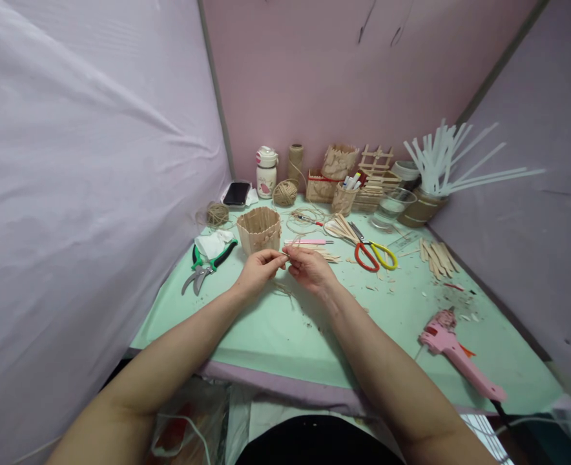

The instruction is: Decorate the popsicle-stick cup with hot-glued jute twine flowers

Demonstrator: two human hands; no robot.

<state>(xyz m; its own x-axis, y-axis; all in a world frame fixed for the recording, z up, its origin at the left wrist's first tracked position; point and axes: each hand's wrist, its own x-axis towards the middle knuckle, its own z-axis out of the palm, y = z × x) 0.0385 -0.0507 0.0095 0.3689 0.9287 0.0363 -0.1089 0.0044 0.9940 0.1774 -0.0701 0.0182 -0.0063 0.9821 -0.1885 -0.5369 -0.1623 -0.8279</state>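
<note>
My left hand (260, 267) and my right hand (311, 268) meet fingertip to fingertip over the front middle of the table. Both are pinched on thin tan twine (282, 290), whose loose strands show below and just behind the fingers. The exact spot where the fingers grip it is too small to make out. Just behind my left hand stands a wooden-stick basket (259, 231), upright, with a scalloped rim. Behind my right hand lie a pink pen-like tool (309, 242) and some flat wooden sticks (328, 256).
Green-handled pruning shears (203, 268) lie at left. Red-and-yellow scissors (373, 253) and a pink glue gun (460, 355) lie at right. Along the back stand a bottle (267, 174), twine balls (285, 192), a glass bowl (393, 208) and a jar of white glue sticks (424, 205).
</note>
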